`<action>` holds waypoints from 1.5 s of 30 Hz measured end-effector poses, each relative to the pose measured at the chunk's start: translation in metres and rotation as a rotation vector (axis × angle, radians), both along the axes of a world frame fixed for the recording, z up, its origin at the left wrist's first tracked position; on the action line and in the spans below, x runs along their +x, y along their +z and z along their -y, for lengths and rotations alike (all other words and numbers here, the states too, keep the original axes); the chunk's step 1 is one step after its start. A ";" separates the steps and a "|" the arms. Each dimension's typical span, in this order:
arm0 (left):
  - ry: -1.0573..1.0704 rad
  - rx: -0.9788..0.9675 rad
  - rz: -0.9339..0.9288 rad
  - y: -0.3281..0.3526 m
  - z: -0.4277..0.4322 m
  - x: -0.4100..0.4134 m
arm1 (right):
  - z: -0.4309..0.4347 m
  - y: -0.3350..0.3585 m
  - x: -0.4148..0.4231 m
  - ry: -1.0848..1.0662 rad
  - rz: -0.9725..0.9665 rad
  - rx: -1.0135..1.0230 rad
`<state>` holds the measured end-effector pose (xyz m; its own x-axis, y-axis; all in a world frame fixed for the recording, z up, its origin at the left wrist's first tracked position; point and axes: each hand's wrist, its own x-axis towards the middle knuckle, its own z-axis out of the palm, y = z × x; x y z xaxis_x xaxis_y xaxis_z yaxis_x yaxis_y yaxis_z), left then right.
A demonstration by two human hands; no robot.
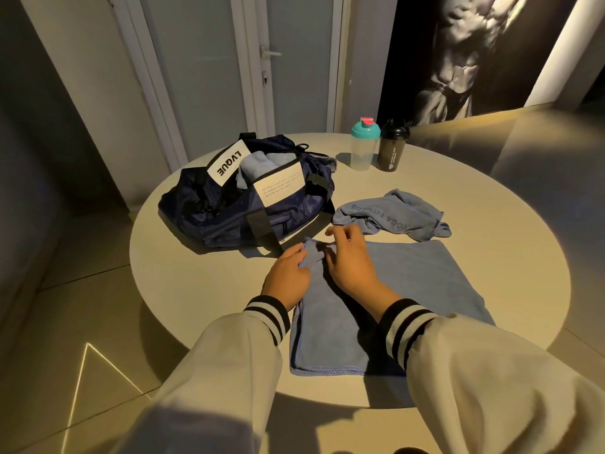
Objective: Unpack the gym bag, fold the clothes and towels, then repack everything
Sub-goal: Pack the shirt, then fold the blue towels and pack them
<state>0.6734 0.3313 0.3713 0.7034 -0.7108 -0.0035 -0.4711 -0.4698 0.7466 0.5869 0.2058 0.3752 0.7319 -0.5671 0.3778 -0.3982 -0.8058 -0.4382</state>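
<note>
**Blue towel mid-fold, corner bunched**

The microfibre towel (409, 283) lies near on the round table (491, 198), with the navy gym bag (235, 208) far left. The left hand (288, 273) pinches the towel's far-left corner. The right hand (350, 257) has bent fingers on it, grip unclear. Uneven pulling could skew the fold.

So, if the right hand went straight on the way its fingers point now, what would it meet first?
Probably the gym bag: the right hand points away and slightly left, past the far edge of the blue towel, at the bag's near side. Depth is unclear.
</note>
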 end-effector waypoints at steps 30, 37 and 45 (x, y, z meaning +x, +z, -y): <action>-0.158 0.155 0.136 0.002 -0.030 -0.015 | -0.044 0.003 -0.049 -0.009 -0.183 -0.046; -0.133 -0.012 0.132 -0.005 -0.045 -0.024 | -0.056 -0.003 -0.059 -0.023 -0.145 -0.035; -0.169 0.177 0.254 -0.005 -0.051 -0.036 | -0.059 -0.001 -0.068 -0.057 -0.105 -0.033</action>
<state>0.6374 0.3823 0.3660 0.5704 -0.8211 0.0230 -0.7131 -0.4811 0.5100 0.5188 0.2653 0.3743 0.7350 -0.5977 0.3202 -0.4863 -0.7937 -0.3654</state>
